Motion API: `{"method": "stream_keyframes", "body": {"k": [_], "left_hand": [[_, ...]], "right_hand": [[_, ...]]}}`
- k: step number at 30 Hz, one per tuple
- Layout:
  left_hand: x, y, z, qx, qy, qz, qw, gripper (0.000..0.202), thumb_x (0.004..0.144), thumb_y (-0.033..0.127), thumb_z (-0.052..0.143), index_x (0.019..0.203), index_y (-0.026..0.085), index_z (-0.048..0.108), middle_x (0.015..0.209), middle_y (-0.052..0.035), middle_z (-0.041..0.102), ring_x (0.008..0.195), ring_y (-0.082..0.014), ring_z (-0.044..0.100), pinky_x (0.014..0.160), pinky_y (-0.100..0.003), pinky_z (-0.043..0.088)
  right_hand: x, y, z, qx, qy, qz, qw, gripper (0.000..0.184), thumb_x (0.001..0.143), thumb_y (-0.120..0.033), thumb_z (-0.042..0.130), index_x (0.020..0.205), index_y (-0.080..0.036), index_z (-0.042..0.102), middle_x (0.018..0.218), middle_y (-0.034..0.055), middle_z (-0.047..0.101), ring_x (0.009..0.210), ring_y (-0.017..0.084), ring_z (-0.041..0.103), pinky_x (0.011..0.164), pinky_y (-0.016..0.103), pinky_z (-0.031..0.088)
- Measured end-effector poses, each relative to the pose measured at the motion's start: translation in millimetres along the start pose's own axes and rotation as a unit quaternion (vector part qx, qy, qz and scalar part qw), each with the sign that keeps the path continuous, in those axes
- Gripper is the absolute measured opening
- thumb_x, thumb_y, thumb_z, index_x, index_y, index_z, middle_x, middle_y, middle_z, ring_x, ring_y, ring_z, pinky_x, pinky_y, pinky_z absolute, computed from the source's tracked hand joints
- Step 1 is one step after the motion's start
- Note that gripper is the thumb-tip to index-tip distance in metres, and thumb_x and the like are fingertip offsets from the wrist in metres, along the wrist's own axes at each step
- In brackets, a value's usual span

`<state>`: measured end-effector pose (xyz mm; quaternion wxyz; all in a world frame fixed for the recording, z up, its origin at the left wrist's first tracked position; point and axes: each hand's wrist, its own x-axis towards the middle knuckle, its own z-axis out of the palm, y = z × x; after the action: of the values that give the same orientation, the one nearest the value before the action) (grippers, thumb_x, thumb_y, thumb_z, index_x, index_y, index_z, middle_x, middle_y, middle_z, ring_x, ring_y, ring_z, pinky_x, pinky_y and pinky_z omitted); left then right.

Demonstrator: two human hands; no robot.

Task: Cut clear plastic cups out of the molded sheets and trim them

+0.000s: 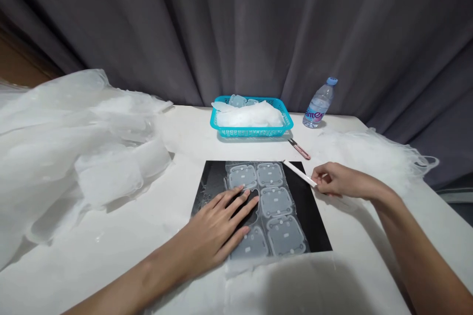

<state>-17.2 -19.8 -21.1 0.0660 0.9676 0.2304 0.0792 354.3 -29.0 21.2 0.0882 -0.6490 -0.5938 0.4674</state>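
Observation:
My left hand (218,226) lies flat with spread fingers on a translucent sheet of rounded-square pieces (275,202). One piece has been cut out, leaving a dark opening beside my fingers. Under the sheet is a black board (310,221). My right hand (332,179), to the right of the board, has its fingers closed at the near end of a slim white pen-like tool (300,173). The tool slants across the board's upper right corner, and its far tip looks dark. Whether that tip is a blade I cannot tell.
Behind the board stands a blue plastic basket (251,132) with translucent pieces in it. Pink-handled thread snips (300,149) lie near it. A water bottle (318,103) stands at the back right. White sheet material (111,167) is piled left; stringy white scraps (369,152) lie right.

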Motion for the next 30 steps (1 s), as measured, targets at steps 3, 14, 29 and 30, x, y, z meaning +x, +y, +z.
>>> {"method": "stream_keyframes", "body": {"k": [3,14,29,30], "left_hand": [[8,-11,-8.2,-0.059,0.005,-0.022,0.998,0.068,0.107,0.045,0.051,0.166,0.023,0.027,0.143,-0.0129,0.062,0.131,-0.0315,0.06,0.106,-0.045,0.052],[6,-50,-12.9,-0.089,0.093,0.075,0.989,0.024,0.102,0.028,0.063,0.124,0.021,0.069,0.123,-0.0094,0.072,0.115,-0.0258,0.066,0.106,-0.043,0.05],[-2,-31,-14.8,-0.148,0.096,0.0,0.984,0.108,0.09,0.058,0.073,0.17,0.031,0.005,0.174,-0.0122,0.022,0.159,-0.0357,0.028,0.125,-0.055,0.034],[-1,-30,-14.0,-0.134,0.098,0.005,0.986,0.109,0.09,0.06,0.073,0.17,0.03,0.004,0.174,-0.0126,0.023,0.159,-0.0357,0.028,0.125,-0.055,0.033]], "right_hand": [[-5,2,-12,0.031,0.033,-0.008,0.999,0.007,0.073,-0.022,0.063,0.075,-0.019,0.057,0.052,-0.0079,0.047,0.047,0.007,0.038,0.048,0.022,0.027],[36,-31,66,0.23,0.086,-0.279,0.928,0.023,0.097,-0.042,0.068,0.099,-0.02,0.065,0.084,0.0022,0.071,0.066,0.015,0.073,0.067,0.031,0.06],[49,-73,119,0.132,0.27,-0.419,0.857,0.021,0.105,-0.027,0.056,0.107,-0.025,0.077,0.115,0.0074,0.066,0.082,0.015,0.071,0.076,0.032,0.064],[50,-74,123,0.134,0.257,-0.426,0.857,0.021,0.106,-0.026,0.054,0.106,-0.025,0.076,0.116,0.0073,0.065,0.08,0.014,0.07,0.075,0.031,0.064]]}}
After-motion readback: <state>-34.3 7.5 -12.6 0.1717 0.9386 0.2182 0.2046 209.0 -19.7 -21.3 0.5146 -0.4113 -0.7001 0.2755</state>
